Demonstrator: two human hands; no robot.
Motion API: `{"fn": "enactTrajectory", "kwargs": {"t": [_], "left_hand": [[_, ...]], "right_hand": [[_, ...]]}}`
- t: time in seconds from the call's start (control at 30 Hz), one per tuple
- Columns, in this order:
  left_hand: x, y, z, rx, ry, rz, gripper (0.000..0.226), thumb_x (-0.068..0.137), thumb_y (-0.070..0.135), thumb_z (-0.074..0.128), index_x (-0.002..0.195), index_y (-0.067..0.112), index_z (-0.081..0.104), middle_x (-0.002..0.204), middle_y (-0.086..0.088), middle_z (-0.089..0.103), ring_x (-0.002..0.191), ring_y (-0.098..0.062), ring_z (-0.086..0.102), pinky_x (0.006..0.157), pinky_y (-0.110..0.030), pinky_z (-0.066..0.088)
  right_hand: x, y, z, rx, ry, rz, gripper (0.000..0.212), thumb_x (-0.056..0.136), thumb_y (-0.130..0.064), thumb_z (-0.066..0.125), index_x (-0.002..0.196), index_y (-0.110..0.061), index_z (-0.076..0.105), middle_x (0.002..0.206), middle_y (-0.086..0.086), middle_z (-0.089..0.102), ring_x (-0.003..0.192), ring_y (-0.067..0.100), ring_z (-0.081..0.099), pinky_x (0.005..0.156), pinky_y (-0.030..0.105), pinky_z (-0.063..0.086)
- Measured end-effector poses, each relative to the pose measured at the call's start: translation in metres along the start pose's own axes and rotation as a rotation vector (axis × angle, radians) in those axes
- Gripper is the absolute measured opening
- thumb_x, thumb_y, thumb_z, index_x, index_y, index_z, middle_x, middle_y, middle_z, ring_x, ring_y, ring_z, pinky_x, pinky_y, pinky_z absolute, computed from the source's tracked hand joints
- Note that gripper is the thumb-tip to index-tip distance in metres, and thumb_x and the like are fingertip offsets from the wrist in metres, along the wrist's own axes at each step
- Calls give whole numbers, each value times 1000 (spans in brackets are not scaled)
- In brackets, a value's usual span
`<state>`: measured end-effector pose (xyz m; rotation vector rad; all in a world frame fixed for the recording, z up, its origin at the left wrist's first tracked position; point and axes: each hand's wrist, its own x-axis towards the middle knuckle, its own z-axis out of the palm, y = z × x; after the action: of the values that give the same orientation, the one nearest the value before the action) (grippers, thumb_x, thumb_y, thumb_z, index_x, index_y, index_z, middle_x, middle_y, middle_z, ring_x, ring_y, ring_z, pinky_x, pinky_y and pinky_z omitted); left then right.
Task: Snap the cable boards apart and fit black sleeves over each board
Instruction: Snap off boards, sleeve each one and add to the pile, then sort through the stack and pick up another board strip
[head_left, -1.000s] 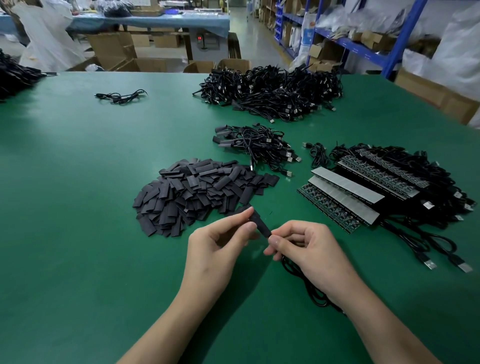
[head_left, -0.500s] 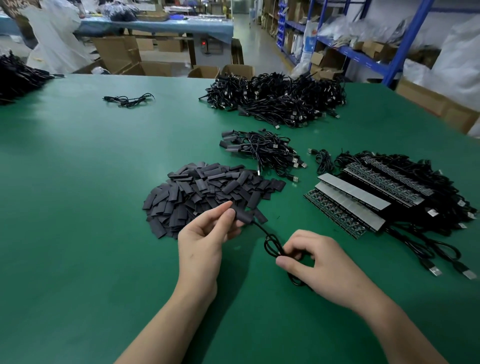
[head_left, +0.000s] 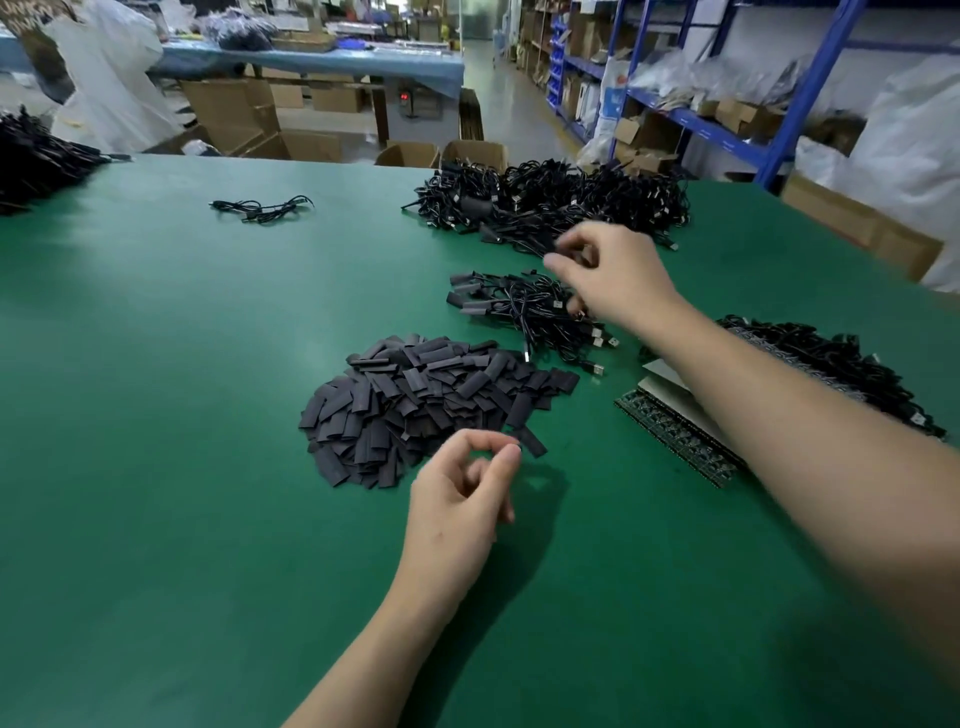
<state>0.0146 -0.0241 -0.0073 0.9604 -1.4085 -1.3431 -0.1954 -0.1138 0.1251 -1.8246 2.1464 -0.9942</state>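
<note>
A heap of flat black sleeves (head_left: 436, 400) lies mid-table. My left hand (head_left: 467, 488) hovers at its near edge with thumb and forefinger tips touching and nothing between them; one loose sleeve (head_left: 533, 442) lies just past the fingertips. My right hand (head_left: 613, 275) reaches out over the small pile of sleeved cables (head_left: 524, 306). Its curled fingers pinch a dark, blurred piece that looks like the sleeved cable end. Unsnapped board panels (head_left: 675, 431) with their cables (head_left: 831, 364) lie at the right, partly hidden by my right forearm.
A large pile of black cables (head_left: 550, 202) sits at the far side of the green table (head_left: 182, 467). A single loose cable (head_left: 262, 208) lies far left, with another cable heap (head_left: 36, 161) at the left edge. Cardboard boxes and blue shelving stand beyond the table.
My right hand carried the sleeved cable from near me out over the small cable pile. My left hand let go of the sleeved end and stayed by the sleeve heap.
</note>
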Motion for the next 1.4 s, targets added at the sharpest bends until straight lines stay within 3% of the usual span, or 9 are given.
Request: {"fn": "enactTrajectory", "kwargs": {"t": [0.13, 0.27, 0.37, 0.53, 0.63, 0.93, 1.13, 1.33, 1.4], "left_hand": [[-2, 2, 0, 143, -109, -8, 54, 100, 45, 59, 60, 10, 50, 48, 3, 48, 45, -12, 42, 48, -25, 37], [-3, 0, 3, 164, -126, 0, 46, 102, 28, 62, 64, 3, 53, 52, -4, 54, 46, -16, 47, 51, -27, 39], [-5, 5, 5, 164, -169, 37, 7, 98, 14, 68, 94, 20, 67, 78, 0, 70, 66, -22, 63, 60, -28, 45], [-9, 4, 8, 280, -248, 101, 26, 96, 15, 68, 112, 35, 62, 95, 14, 70, 80, -19, 67, 62, -27, 48], [-10, 0, 9, 364, -284, 159, 26, 97, 15, 67, 112, 36, 61, 95, 13, 69, 78, -14, 66, 62, -28, 50], [-2, 37, 58, 529, -436, 293, 21, 99, 20, 66, 120, 24, 67, 112, 17, 70, 101, -2, 65, 87, -27, 53], [32, 87, 159, 35, -533, -98, 37, 105, 16, 57, 142, 12, 57, 132, 0, 67, 122, -13, 64, 108, -30, 49], [67, 96, 236, -195, -440, -448, 17, 105, 0, 44, 99, 10, 56, 86, -3, 48, 77, -15, 49, 84, -30, 45], [69, 96, 247, -215, -366, -550, 15, 106, 4, 45, 112, 5, 59, 86, -4, 49, 82, -16, 53, 85, -30, 47]], "right_hand": [[29, -5, -3, -147, -59, 46, 54, 101, -49, 59, 144, -17, 53, 133, 9, 62, 116, 26, 61, 95, 38, 49], [-26, 16, 2, -248, -80, -44, 32, 100, -42, 63, 121, -19, 67, 117, 2, 66, 103, 19, 63, 92, 41, 56], [-69, 46, -8, -364, -98, -44, 26, 98, -40, 66, 116, -22, 69, 112, -3, 66, 101, 13, 59, 94, 40, 53], [-84, 89, -70, -589, 60, 102, 23, 95, -39, 70, 107, -20, 74, 106, 4, 70, 103, 26, 61, 91, 45, 53], [-83, 112, -99, -698, -50, 298, 32, 95, -44, 69, 113, -18, 73, 110, 9, 68, 106, 32, 63, 89, 45, 55], [-104, 143, -107, -552, -53, 357, 34, 97, -51, 64, 105, -19, 70, 101, 4, 68, 98, 28, 63, 96, 49, 54], [-103, 147, -111, -562, -68, 398, 36, 95, -36, 69, 125, -15, 68, 126, 12, 65, 116, 33, 61, 94, 42, 52], [-117, 165, -112, -398, -8, 398, 52, 96, -29, 70, 142, -14, 52, 136, 10, 62, 125, 31, 57, 97, 41, 49], [-121, 171, -113, -329, 9, 364, 50, 96, -25, 71, 141, -12, 52, 135, 10, 62, 123, 30, 58, 100, 42, 49]]}}
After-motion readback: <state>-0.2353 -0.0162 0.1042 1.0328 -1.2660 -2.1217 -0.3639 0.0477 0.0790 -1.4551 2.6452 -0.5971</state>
